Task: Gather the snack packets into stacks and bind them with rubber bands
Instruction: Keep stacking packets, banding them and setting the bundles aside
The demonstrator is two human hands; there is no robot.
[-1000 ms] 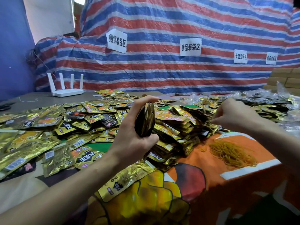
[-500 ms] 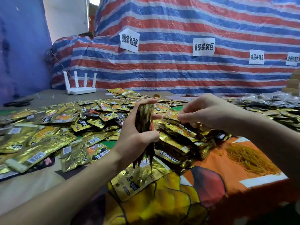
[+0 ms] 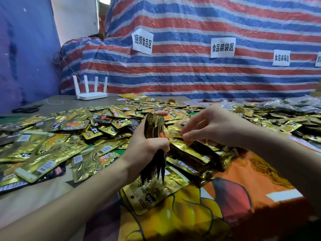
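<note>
My left hand (image 3: 147, 146) grips an upright stack of snack packets (image 3: 155, 123) at the table's centre; dark packet ends fan out below my fist. My right hand (image 3: 213, 126) hovers just right of the stack, thumb and fingertips pinched together on what looks like a thin rubber band, though it is hard to make out. Loose gold packets (image 3: 52, 150) cover the table to the left. A low heap of packets (image 3: 194, 153) lies under my right hand. One gold packet (image 3: 152, 192) lies flat below the stack. A pile of yellow rubber bands (image 3: 271, 173) sits at the right.
A white router (image 3: 91, 94) and black scissors (image 3: 26, 109) stand at the table's back left. More packets and clear bags (image 3: 286, 115) crowd the right rear. A striped tarp with paper labels (image 3: 223, 47) walls the back. An orange printed cloth (image 3: 231, 192) covers the near table.
My right hand moved left from above the rubber band pile to beside the stack, fingers now pinched. The view shifted left. My left hand kept hold of the stack.
</note>
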